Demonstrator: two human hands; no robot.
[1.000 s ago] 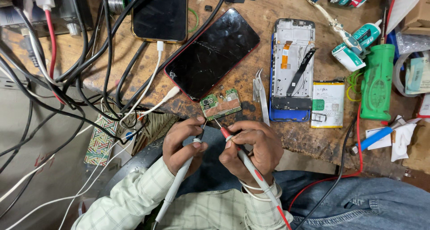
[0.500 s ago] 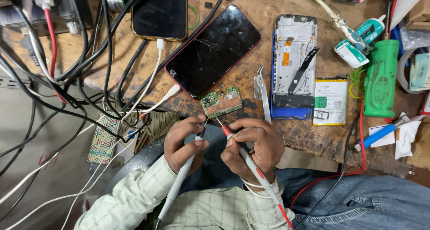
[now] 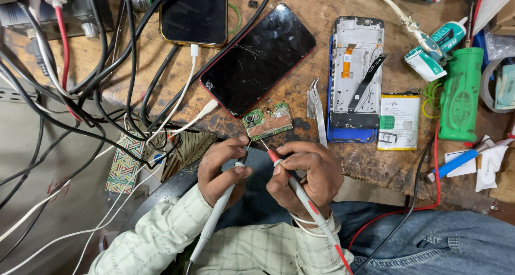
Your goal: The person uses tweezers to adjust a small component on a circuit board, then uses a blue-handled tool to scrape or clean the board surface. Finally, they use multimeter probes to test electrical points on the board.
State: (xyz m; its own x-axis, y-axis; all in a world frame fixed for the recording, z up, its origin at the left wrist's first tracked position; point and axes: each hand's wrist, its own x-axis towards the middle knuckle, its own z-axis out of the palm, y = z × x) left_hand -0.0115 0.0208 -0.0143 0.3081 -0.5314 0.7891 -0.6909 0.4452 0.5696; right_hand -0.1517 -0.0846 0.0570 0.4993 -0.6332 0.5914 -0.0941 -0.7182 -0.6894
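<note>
Little has shifted since the earlier head frames: both hands hold the same pose at the bench edge, and the small green circuit board (image 3: 267,121) lies where it did, with both probe tips at its near edge.

From the head view, the left hand (image 3: 221,170) is closed in a pen grip around a pale-handled probe (image 3: 217,216), whose shaft trails back along the checked sleeve (image 3: 161,237). The right hand (image 3: 307,174) is likewise closed around a red-tipped probe (image 3: 292,186), fingers pinched near the tip. Both tips reach just ahead of the fingertips onto the board, though whether they truly touch its pads is hard to tell at this size.

The board sits just beyond both hands, between them and the cracked red-edged phone (image 3: 257,58) further out. It looks thin, stiff and very light, so it would likely slide under a sideways push; pressing straight down seems the safer way. It is probably fragile: small metal cans, a camera module and fine parts cover its face, so it is best taken by its bare edges, not its top.

Tweezers (image 3: 316,111) lie just right of the board, beyond the right hand. Further right are a stripped phone frame (image 3: 357,76) and a flat battery (image 3: 399,120). Dark cables (image 3: 107,93) tangle beyond the left hand.
</note>
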